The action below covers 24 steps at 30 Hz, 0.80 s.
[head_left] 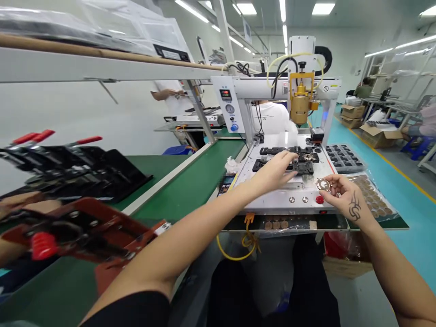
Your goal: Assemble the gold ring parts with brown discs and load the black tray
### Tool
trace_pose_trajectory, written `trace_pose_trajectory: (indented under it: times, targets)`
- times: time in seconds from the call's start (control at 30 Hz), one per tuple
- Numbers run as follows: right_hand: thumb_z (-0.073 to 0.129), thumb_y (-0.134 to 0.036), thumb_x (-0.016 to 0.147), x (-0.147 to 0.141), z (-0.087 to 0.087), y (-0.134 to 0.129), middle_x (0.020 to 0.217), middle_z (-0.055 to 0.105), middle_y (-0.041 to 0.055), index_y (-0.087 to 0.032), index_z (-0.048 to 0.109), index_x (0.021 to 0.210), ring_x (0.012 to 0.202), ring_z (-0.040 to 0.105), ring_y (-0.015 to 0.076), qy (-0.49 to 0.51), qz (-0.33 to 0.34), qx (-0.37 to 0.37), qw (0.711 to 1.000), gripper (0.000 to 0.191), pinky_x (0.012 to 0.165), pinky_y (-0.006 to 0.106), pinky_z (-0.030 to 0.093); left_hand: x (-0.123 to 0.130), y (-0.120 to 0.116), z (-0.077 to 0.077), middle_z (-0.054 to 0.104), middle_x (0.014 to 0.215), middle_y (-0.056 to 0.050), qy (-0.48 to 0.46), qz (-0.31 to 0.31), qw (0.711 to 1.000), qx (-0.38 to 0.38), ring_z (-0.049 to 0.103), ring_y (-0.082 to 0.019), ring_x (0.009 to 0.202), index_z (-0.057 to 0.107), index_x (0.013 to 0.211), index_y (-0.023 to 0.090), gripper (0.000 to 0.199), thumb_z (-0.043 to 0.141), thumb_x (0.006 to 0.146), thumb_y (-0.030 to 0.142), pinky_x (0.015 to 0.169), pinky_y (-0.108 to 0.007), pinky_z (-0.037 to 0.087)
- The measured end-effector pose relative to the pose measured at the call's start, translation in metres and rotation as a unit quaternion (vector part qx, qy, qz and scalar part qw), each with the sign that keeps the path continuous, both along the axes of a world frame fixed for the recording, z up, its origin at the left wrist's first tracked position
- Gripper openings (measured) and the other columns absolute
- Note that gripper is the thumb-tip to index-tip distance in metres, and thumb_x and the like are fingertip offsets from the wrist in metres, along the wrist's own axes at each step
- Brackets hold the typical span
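My right hand (pixel 340 195) pinches a small round disc (pixel 323 184) with a shiny rim and a pale centre, above the front right of the white machine bed (pixel 262 202). Over the black fixture blocks (pixel 303 168) my left hand (pixel 277 170) is spread, fingers apart, and holds nothing that shows. Its palm side and part of the fixture beneath are hidden. Small metallic parts (pixel 309 157) sit in the fixture behind its fingertips. A brass-coloured dispensing head (pixel 300 104) hangs above the back of the bed.
Right of the machine lie a tray of black parts (pixel 344 159) and a sheet of round discs (pixel 371 195). A red button (pixel 319 200) is on the front edge. Red-handled clamps (pixel 44 245) stand left, near another person's hands. More people work behind.
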State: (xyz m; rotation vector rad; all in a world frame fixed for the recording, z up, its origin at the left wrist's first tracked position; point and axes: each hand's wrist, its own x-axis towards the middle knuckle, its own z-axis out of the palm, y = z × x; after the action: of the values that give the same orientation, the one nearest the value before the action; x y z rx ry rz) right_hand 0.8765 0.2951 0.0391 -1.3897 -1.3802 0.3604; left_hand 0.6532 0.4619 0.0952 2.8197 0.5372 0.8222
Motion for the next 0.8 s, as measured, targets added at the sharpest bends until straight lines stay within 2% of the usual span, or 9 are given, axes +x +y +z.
trace_pose_trajectory:
  times: [0.07, 0.13, 0.2, 0.3, 0.43, 0.53, 0.63, 0.73, 0.8]
  targets:
    - [0.086, -0.048, 0.086, 0.015, 0.006, -0.008, 0.085, 0.066, 0.0021, -0.022, 0.071, 0.118, 0.07, 0.058, 0.0186, -0.004, -0.035, 0.008, 0.999, 0.044, 0.065, 0.035, 0.053, 0.042, 0.031, 0.015, 0.067, 0.139, -0.018, 0.092, 0.055, 0.993, -0.05, 0.066, -0.03, 0.129, 0.063, 0.139, 0.014, 0.039, 0.063, 0.104, 0.032, 0.114, -0.043, 0.052]
    - [0.086, -0.053, 0.087, 0.024, 0.01, -0.018, 0.086, 0.067, 0.0032, -0.023, 0.072, 0.119, 0.072, 0.06, 0.0195, -0.008, -0.052, 0.011, 0.999, 0.046, 0.064, 0.035, 0.053, 0.08, 0.055, 0.024, 0.07, 0.137, -0.021, 0.138, 0.08, 0.985, -0.071, 0.066, -0.032, 0.128, 0.069, 0.132, 0.01, 0.04, 0.064, 0.103, 0.037, 0.112, -0.042, 0.052]
    - [0.085, -0.056, 0.088, 0.03, 0.01, -0.032, 0.087, 0.068, 0.004, -0.023, 0.072, 0.12, 0.072, 0.06, 0.0198, -0.012, -0.063, 0.01, 0.998, 0.048, 0.062, 0.034, 0.053, 0.108, 0.072, 0.029, 0.077, 0.124, -0.02, 0.177, 0.089, 0.976, -0.088, 0.071, -0.033, 0.118, 0.076, 0.12, 0.009, 0.042, 0.069, 0.098, 0.045, 0.104, -0.04, 0.054]
    - [0.085, -0.058, 0.089, 0.041, 0.006, -0.053, 0.088, 0.069, 0.0041, -0.023, 0.071, 0.123, 0.072, 0.061, 0.0198, -0.004, -0.083, 0.005, 0.997, 0.051, 0.062, 0.034, 0.054, 0.128, 0.091, 0.031, 0.082, 0.102, -0.015, 0.24, 0.1, 0.958, -0.119, 0.075, -0.031, 0.098, 0.082, 0.104, 0.012, 0.047, 0.078, 0.088, 0.056, 0.089, -0.036, 0.057]
    - [0.086, -0.059, 0.088, 0.062, 0.003, -0.059, 0.088, 0.069, 0.0041, -0.022, 0.071, 0.124, 0.074, 0.062, 0.02, 0.015, -0.109, 0.001, 0.994, 0.053, 0.063, 0.033, 0.054, 0.141, 0.108, 0.036, 0.083, 0.098, -0.011, 0.286, 0.11, 0.943, -0.133, 0.074, -0.03, 0.098, 0.085, 0.098, 0.015, 0.049, 0.085, 0.074, 0.058, 0.088, -0.033, 0.055]
    - [0.087, -0.059, 0.086, 0.074, 0.008, -0.04, 0.091, 0.07, 0.0047, -0.022, 0.07, 0.123, 0.075, 0.063, 0.02, 0.012, -0.096, 0.001, 0.995, 0.055, 0.065, 0.034, 0.056, 0.154, 0.111, 0.04, 0.082, 0.093, -0.012, 0.295, 0.118, 0.939, -0.133, 0.074, -0.032, 0.1, 0.085, 0.096, 0.015, 0.05, 0.09, 0.062, 0.052, 0.091, -0.034, 0.055]
    - [0.085, -0.059, 0.087, 0.079, 0.011, -0.007, 0.085, 0.067, 0.0025, -0.02, 0.069, 0.122, 0.073, 0.06, 0.0193, -0.011, -0.09, -0.001, 0.996, 0.056, 0.065, 0.034, 0.054, 0.158, 0.106, 0.04, 0.078, 0.083, -0.012, 0.268, 0.121, 0.946, -0.135, 0.073, -0.034, 0.099, 0.083, 0.088, 0.014, 0.043, 0.09, 0.056, 0.042, 0.087, -0.034, 0.054]
    - [0.081, -0.061, 0.086, 0.081, 0.009, 0.034, 0.085, 0.064, 0.0022, -0.017, 0.068, 0.118, 0.07, 0.054, 0.0177, -0.028, -0.067, 0.003, 0.997, 0.056, 0.063, 0.033, 0.05, 0.145, 0.099, 0.043, 0.073, 0.074, -0.009, 0.207, 0.107, 0.962, -0.142, 0.072, -0.031, 0.091, 0.078, 0.078, 0.016, 0.027, 0.086, 0.063, 0.038, 0.082, -0.034, 0.053]
    - [0.078, -0.063, 0.086, 0.082, 0.01, 0.064, 0.086, 0.065, 0.0027, -0.017, 0.067, 0.115, 0.069, 0.053, 0.0174, -0.061, -0.04, -0.012, 0.997, 0.056, 0.063, 0.033, 0.048, 0.128, 0.094, 0.048, 0.073, 0.074, -0.008, 0.154, 0.094, 0.972, -0.151, 0.07, -0.028, 0.086, 0.076, 0.078, 0.016, 0.023, 0.081, 0.072, 0.037, 0.079, -0.034, 0.052]
